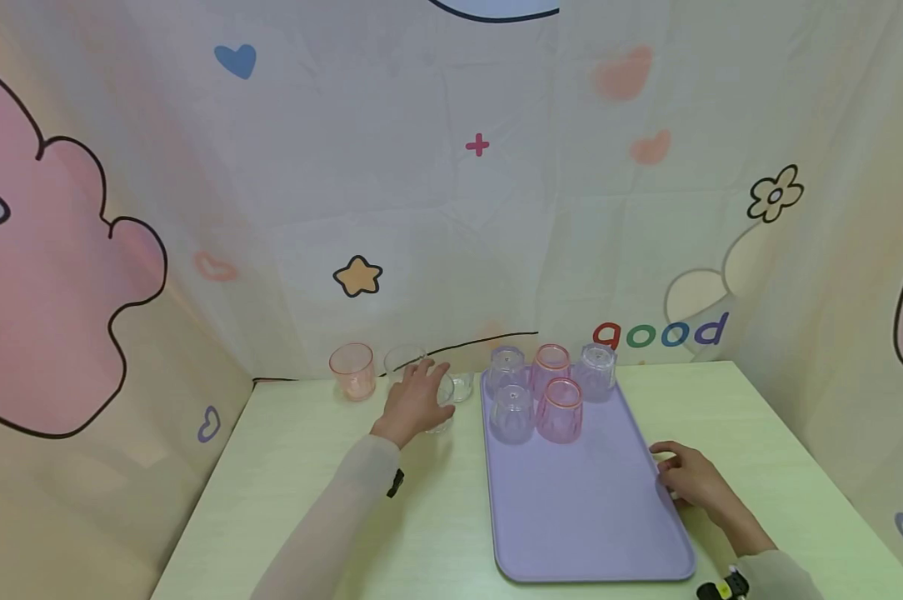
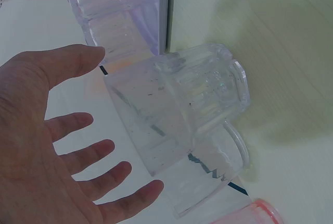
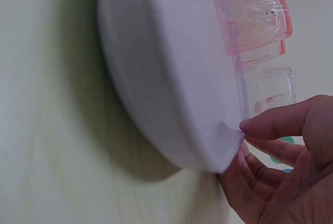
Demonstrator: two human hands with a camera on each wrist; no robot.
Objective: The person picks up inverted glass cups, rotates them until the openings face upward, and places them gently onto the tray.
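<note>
My left hand (image 1: 412, 406) hovers at a clear glass (image 2: 208, 91), its fingers spread around the mouth side. In the left wrist view the fingertips stand apart from the glass. A second clear glass (image 2: 216, 169) shows just behind the first. Over on the right, my right hand (image 1: 693, 482) pinches the side rim of a light purple tray (image 1: 586, 512), thumb on top and fingers beneath. At the tray's far end several tumblers stand upside down, among them a pink glass (image 1: 560, 412) and a clear glass (image 1: 511, 415).
Left of the clear glasses stands a pink glass (image 1: 354, 373), mouth up, near the table's back edge. Another small clear glass (image 1: 461, 387) is between my left hand and the tray. A printed curtain (image 1: 391, 183) hangs behind the pale table (image 1: 286, 500).
</note>
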